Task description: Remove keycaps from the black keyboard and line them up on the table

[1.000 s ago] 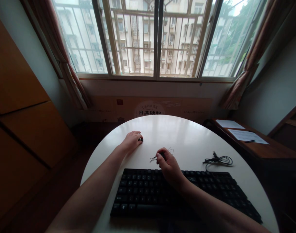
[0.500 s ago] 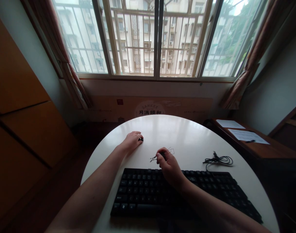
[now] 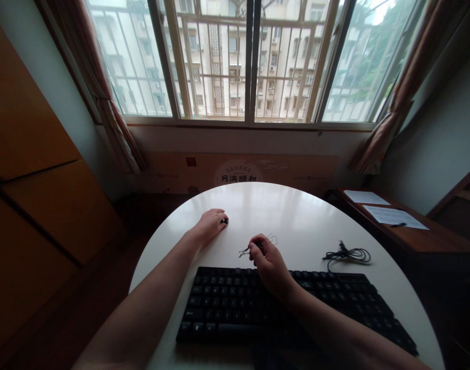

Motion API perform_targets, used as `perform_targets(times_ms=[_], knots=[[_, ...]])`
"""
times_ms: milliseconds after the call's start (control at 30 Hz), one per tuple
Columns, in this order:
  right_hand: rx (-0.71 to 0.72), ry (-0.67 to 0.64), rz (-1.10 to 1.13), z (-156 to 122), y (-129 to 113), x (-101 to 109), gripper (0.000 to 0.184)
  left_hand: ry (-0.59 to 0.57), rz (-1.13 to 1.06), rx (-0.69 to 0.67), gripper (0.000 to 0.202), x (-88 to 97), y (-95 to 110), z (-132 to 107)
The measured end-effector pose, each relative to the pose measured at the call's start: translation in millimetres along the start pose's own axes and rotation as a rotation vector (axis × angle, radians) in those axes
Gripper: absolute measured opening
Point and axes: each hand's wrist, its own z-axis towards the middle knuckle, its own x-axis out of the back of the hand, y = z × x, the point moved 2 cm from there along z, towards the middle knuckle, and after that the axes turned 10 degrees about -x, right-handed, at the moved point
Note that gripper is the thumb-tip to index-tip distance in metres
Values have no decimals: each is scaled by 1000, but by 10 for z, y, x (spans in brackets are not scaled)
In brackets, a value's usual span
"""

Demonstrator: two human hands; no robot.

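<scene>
My right hand (image 3: 268,259) is closed round a keycap puller (image 3: 243,252) above the back edge of the black keyboard (image 3: 227,303). Metal prongs stick out of the fist to the left, and thin wire loops show on its far side. The puller's grip is mostly covered by the fingers. Farther back and to the left, my left hand (image 3: 212,222) rests low at the white table, its fingers bent round a small black piece (image 3: 224,221). That piece is mostly hidden, and its kind cannot be made out. The keyboard lies under my right wrist and forearm.
A coiled black cable (image 3: 346,254) lies behind the keyboard's right part. The round white table (image 3: 258,200) curves away towards the window. On the right stands a lower brown table (image 3: 443,239) with paper sheets (image 3: 396,216) and a pen on it.
</scene>
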Motion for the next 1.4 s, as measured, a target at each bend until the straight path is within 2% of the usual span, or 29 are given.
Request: perform_targets(times_ms=[133,200,300,400,433,500,533,567,633,733,867,933,967,1067,1400], knots=[[-4,2,8,2,6,0,20,14,-27,-11,31,8,-6,-14],[-1,3,17,9,23,-1,21,90,-70,-55,35,101,13,-29],[6,7,51,25,65,-5,21,364,-143,-122,27,410,75,-91],[12,15,81,45,110,-8,22,744,-141,-38,23,798,122,-226],[15,16,87,50,121,-11,22,838,-128,1,23,904,134,-277],[21,14,104,55,136,-16,23,966,-113,61,24,1055,158,-364],[23,12,120,54,138,-18,24,978,-117,72,25,1094,176,-388],[24,5,139,51,138,-20,25,951,-127,69,27,1109,202,-396],[27,-16,177,37,127,-21,28,766,-160,12,36,1068,290,-363],[40,-72,169,1,96,-16,33,272,-239,-104,45,863,488,-259],[71,-153,-19,-47,58,-5,34,-420,-484,-103,42,545,699,-207],[90,-158,-119,-56,49,2,33,-667,-639,-67,40,459,741,-224],[95,-151,-152,-56,47,7,33,-748,-710,-55,41,438,748,-234],[83,-115,-200,-42,48,16,31,-856,-841,-76,41,414,735,-245],[33,-139,-311,-7,44,5,30,-1003,-909,-70,35,228,668,-230]])
